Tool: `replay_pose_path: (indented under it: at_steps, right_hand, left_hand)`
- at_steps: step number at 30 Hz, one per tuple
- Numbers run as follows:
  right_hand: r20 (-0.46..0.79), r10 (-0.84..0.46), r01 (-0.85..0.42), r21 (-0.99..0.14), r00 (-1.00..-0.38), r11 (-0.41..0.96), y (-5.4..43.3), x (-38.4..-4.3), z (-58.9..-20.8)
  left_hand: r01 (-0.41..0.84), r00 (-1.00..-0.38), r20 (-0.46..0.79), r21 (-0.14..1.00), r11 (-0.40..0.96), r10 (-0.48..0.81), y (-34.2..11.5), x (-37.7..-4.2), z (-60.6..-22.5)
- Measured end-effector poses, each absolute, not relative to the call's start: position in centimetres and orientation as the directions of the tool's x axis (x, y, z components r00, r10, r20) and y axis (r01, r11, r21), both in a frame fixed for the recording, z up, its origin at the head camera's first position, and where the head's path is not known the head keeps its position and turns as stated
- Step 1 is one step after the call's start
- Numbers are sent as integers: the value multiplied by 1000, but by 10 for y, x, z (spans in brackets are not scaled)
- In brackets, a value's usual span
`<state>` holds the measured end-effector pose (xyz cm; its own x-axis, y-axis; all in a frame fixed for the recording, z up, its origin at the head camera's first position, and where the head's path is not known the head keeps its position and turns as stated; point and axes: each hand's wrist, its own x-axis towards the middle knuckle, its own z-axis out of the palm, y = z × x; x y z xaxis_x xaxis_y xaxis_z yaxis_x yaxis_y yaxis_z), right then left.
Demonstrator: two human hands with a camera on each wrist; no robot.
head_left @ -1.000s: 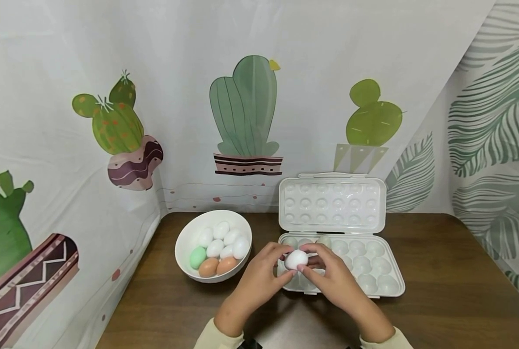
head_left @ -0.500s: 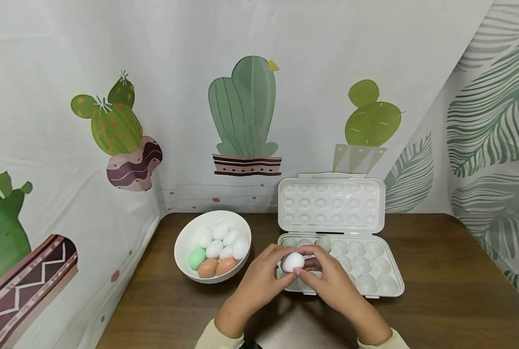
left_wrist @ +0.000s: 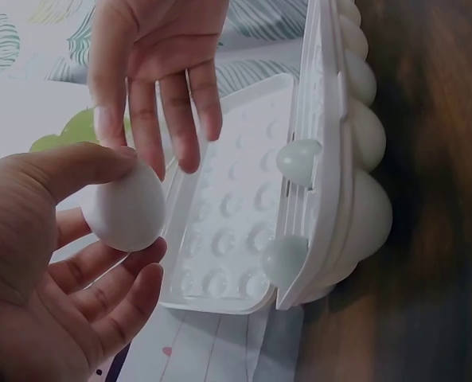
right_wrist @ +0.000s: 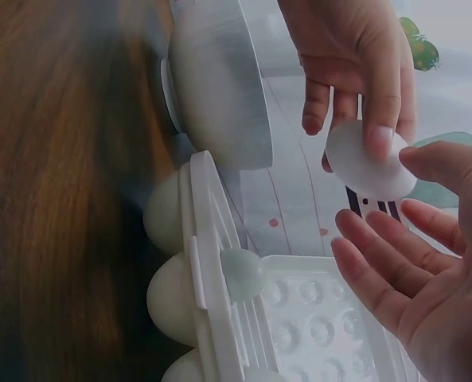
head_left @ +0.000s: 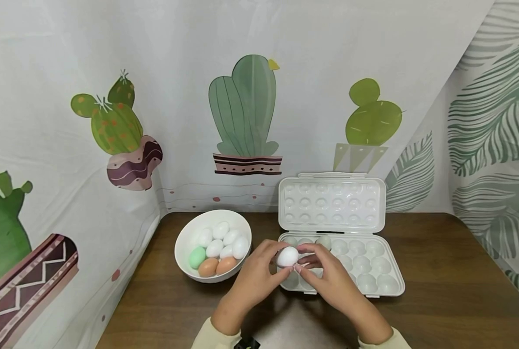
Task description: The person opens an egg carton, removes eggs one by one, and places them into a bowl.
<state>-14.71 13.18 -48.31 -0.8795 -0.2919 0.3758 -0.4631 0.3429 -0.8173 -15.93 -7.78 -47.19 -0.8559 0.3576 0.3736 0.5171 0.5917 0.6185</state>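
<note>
My left hand (head_left: pixel 258 271) pinches a white egg (head_left: pixel 288 257) between thumb and fingers, above the left part of the egg tray (head_left: pixel 394 283). My right hand (head_left: pixel 331 276) is just right of the egg, its fingers spread and relaxed. In the right wrist view the right thumb (right_wrist: pixel 442 163) reaches the end of the egg, while the other fingers stand apart from it. A pale green egg (head_left: pixel 323 242) sits in the tray's back row. The left wrist view shows two pale eggs poking above the rim, one the upper egg (left_wrist: pixel 299 161). The hands hide the tray's left cups.
Left of the hands stands a white bowl (head_left: pixel 185 269) with several white eggs, a green egg (head_left: pixel 197 257) and two brown eggs, one the right brown egg (head_left: pixel 227 265). The tray's dimpled lid (head_left: pixel 332 203) stands open against the cactus-print cloth. All rest on a brown wooden table (head_left: pixel 451 291).
The egg has shifted left, from between both hands into the left hand's pinch. The right fingers have loosened from it. Bowl and tray stay where they were.
</note>
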Motion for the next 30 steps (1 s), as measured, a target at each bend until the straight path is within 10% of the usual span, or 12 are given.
replay_pose_path:
  at_steps: [30]
  right_hand:
    - [433,-170,-436,-647,-885,625,142,-171,-484]
  left_hand:
    - [380,-904,415,664,645,106,-118,-175,-459]
